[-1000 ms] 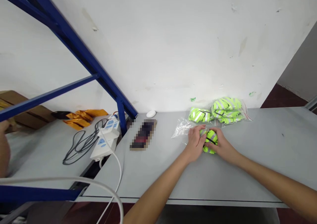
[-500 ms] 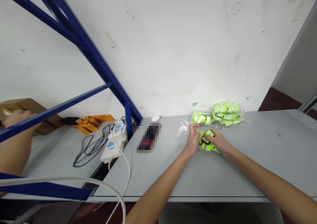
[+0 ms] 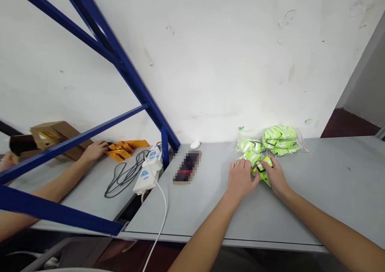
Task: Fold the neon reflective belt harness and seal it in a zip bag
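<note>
Head view: my left hand [image 3: 240, 179] and right hand [image 3: 275, 175] press together on a folded neon reflective vest [image 3: 261, 167], just below the bagged vests [image 3: 278, 139] on the gray table [image 3: 345, 187].

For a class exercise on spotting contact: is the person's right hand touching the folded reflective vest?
Touching. The head view shows the right hand with its fingers lying directly on the folded reflective vest, with no gap between them.
</note>
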The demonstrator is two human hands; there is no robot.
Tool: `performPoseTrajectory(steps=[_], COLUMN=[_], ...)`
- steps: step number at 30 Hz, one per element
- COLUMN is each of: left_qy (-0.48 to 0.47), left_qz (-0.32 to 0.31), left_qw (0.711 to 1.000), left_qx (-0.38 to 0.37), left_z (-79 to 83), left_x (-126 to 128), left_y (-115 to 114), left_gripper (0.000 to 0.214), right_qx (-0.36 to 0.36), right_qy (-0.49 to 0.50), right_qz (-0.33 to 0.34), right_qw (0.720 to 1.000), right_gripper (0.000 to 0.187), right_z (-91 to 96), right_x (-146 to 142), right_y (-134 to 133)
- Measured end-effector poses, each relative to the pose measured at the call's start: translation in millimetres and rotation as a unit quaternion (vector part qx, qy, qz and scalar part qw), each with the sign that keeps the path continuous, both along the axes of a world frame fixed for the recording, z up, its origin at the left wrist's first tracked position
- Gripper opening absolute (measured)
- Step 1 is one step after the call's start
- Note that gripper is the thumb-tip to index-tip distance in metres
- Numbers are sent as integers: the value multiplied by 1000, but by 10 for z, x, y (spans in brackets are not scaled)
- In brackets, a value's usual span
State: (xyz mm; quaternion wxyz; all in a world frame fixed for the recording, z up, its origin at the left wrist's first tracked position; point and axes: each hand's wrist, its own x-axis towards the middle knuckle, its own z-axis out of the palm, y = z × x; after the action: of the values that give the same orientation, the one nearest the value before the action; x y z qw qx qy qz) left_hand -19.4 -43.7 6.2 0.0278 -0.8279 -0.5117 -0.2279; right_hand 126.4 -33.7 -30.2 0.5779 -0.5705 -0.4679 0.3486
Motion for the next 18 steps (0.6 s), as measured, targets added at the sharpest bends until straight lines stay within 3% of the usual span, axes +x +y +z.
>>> performPoseTrajectory(steps=[4,9,14,18], left_qy=[45,70,65,53], left_qz=[12,-33,-75,-59], left_qw=[999,995,992,996], left_qx=[15,60,80,43], left_z=[8,-75,-118,-122], left_x=[17,35,89,100], left_y=[30,35,11,28], left_gripper=[16,16,20,19], right_qx=[-12,-4,46,-24], right_qy=[15,-50,-109,-16], right_qz=[-18,-49,-2,48], right_qw=[1000,998,993,998], right_gripper=[38,35,50,54], right_z=[-27,-14,7,-17], right_x=[-19,-89,-127,-122], right_y=[-15,-78,-113,-112])
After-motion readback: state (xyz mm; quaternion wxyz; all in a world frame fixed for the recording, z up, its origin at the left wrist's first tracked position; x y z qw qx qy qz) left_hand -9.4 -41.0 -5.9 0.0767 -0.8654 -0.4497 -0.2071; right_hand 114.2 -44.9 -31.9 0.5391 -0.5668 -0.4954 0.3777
